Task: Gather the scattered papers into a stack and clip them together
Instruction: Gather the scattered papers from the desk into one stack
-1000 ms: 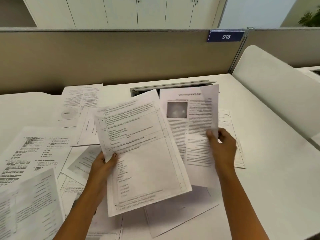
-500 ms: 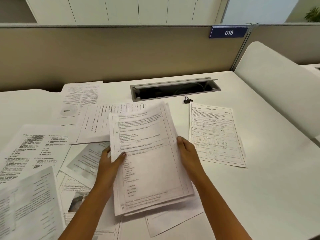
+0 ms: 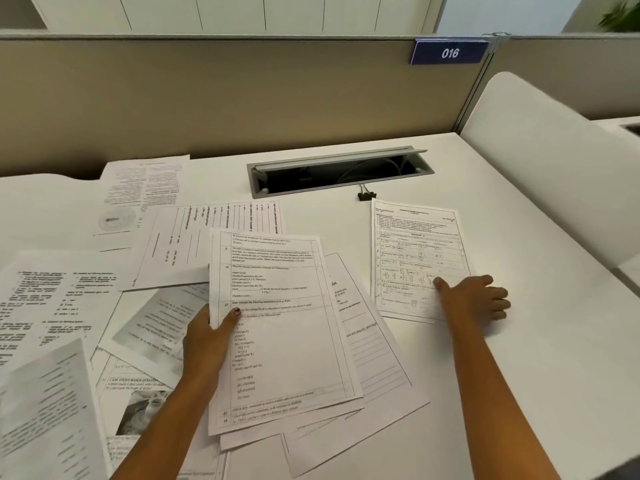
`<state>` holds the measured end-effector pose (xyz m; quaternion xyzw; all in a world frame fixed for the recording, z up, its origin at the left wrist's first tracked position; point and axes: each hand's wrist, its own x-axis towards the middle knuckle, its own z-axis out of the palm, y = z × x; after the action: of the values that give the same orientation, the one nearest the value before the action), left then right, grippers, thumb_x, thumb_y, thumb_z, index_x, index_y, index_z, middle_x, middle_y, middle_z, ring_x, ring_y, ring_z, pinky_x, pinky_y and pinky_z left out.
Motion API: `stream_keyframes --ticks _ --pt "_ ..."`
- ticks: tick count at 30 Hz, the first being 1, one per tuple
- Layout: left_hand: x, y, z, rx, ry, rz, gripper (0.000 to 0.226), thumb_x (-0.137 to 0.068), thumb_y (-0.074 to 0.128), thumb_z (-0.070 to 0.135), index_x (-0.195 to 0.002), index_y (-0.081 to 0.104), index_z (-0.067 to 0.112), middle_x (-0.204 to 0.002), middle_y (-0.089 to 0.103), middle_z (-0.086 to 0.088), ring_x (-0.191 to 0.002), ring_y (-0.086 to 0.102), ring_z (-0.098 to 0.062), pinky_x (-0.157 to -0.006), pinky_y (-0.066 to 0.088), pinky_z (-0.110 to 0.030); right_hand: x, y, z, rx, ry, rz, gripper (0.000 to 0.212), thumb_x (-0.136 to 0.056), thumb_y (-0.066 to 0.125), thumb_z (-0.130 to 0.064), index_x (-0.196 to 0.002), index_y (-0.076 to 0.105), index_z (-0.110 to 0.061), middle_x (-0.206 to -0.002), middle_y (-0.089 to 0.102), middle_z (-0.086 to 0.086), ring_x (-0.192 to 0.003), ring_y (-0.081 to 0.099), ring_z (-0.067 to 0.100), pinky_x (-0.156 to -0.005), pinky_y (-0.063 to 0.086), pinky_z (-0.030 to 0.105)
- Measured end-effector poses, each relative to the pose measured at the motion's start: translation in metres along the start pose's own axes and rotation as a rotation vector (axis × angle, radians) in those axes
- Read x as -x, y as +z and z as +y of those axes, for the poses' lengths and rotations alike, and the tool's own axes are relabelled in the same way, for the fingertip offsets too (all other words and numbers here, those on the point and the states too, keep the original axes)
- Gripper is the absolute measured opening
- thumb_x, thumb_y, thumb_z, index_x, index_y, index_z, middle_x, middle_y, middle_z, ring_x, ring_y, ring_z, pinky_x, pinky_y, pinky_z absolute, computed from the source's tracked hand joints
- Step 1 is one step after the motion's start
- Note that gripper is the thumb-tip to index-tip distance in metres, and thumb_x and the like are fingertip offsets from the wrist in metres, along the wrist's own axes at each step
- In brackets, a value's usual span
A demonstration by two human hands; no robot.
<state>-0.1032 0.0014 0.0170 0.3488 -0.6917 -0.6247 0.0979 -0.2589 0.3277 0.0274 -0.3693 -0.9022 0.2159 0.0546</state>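
Left hand [image 3: 207, 337] pinches the loose stack [image 3: 277, 327]; right hand's [image 3: 474, 299] spread fingers [image 3: 441, 283] press a lone sheet [image 3: 415, 251], which may crumple if dragged.

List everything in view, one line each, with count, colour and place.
held papers: small fanned stack, white, centre
table sheet: one, white, right, under the fingertips
loose papers: several, white, left and near side of desk
binder clip: one, black, just in front of the cable tray
cable tray: one, grey, lid open, back of desk
number plate: one, blue, reads 016, on partition
desk: one, white
left hand: grip on stack's left edge
right hand: fingers on table sheet's near corner
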Motion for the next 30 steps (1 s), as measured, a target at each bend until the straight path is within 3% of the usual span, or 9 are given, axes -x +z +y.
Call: stream_keyframes --ticks 4,7,10,14,17,20,24,28,30 --pt "-0.002 0.000 0.001 -0.059 0.024 0.003 0.030 -0.091 0.058 0.020 -0.121 0.058 0.021 -0.107 0.067 -0.001 -0.097 0.064 -0.023 -0.086 0.051 -0.041 -0.012 -0.006 -0.003 -0.045 0.090 -0.083 0.074 -0.074 0.078 -0.033 -0.123 0.039 0.006 -0.128 0.048 0.031 -0.120 0.044 0.048 -0.103 0.033 0.050" --pt "-0.003 -0.003 0.001 -0.065 0.028 0.007 0.031 -0.090 0.060 0.017 -0.120 0.059 0.021 -0.107 0.068 -0.001 -0.095 0.064 -0.022 -0.086 0.052 -0.041 -0.014 -0.011 -0.003 -0.212 0.023 -0.028 0.045 -0.086 0.064 -0.014 -0.123 0.044 0.002 -0.124 0.055 0.027 -0.114 0.053 0.046 -0.096 0.043 0.050" --pt "-0.003 -0.006 0.003 -0.038 0.012 0.023 0.029 -0.089 0.062 0.015 -0.118 0.062 0.017 -0.102 0.068 -0.002 -0.089 0.064 -0.019 -0.077 0.050 -0.032 -0.001 -0.020 -0.007 -0.504 -0.088 0.084 0.025 -0.092 0.056 -0.009 -0.115 0.057 0.000 -0.115 0.064 0.021 -0.108 0.058 0.037 -0.088 0.045 0.036" --pt "-0.003 -0.011 0.001 0.008 -0.010 0.036 0.034 -0.086 0.066 0.017 -0.119 0.063 0.014 -0.106 0.068 -0.005 -0.093 0.064 -0.022 -0.081 0.049 -0.033 0.018 -0.026 -0.017 -0.843 0.003 0.103 0.024 -0.092 0.059 -0.014 -0.114 0.061 -0.004 -0.110 0.066 0.011 -0.102 0.061 0.024 -0.080 0.039 0.020" --pt "-0.004 -0.012 0.000 0.023 -0.017 0.022 0.034 -0.086 0.066 0.020 -0.119 0.062 0.015 -0.107 0.068 -0.005 -0.095 0.064 -0.024 -0.084 0.050 -0.035 0.031 -0.022 -0.024 -1.047 0.095 -0.143 0.028 -0.089 0.064 -0.016 -0.115 0.061 -0.007 -0.109 0.066 0.009 -0.092 0.060 0.019 -0.083 0.047 0.026" --pt "-0.005 -0.015 0.001 0.024 -0.029 0.006 0.034 -0.086 0.065 0.022 -0.119 0.062 0.016 -0.108 0.068 -0.006 -0.094 0.065 -0.025 -0.086 0.052 -0.042 0.053 -0.015 -0.028 -1.066 0.025 -0.393 0.026 -0.088 0.065 -0.012 -0.113 0.061 -0.005 -0.108 0.067 0.013 -0.090 0.062 0.021 -0.088 0.052 0.035" --pt "-0.006 -0.020 0.001 0.003 -0.028 -0.015 0.033 -0.088 0.063 0.018 -0.121 0.060 0.016 -0.108 0.069 -0.006 -0.094 0.066 -0.025 -0.088 0.052 -0.047 0.093 -0.004 -0.027 -1.049 -0.071 -0.759 0.016 -0.090 0.062 -0.009 -0.105 0.063 -0.007 -0.096 0.070 0.007 -0.084 0.067 0.017 -0.071 0.056 0.021" --pt "-0.007 -0.021 0.002 -0.002 -0.031 -0.028 0.030 -0.091 0.059 0.019 -0.120 0.060 0.014 -0.111 0.068 -0.010 -0.096 0.065 -0.027 -0.090 0.051 -0.049 0.119 0.009 -0.027 -1.063 0.006 -1.056 0.018 -0.090 0.061 -0.009 -0.106 0.064 -0.004 -0.091 0.074 0.007 -0.081 0.070 0.016 -0.086 0.056 0.034" --pt "-0.008 -0.021 0.002 0.013 -0.057 -0.022 0.032 -0.094 0.053 0.027 -0.124 0.058 0.016 -0.113 0.067 -0.008 -0.101 0.063 -0.026 -0.094 0.049 -0.049 0.126 0.011 -0.027 -1.063 0.048 -1.175 0.024 -0.089 0.062 -0.009 -0.112 0.062 -0.002 -0.101 0.073 0.011 -0.090 0.070 0.020 -0.088 0.056 0.035"
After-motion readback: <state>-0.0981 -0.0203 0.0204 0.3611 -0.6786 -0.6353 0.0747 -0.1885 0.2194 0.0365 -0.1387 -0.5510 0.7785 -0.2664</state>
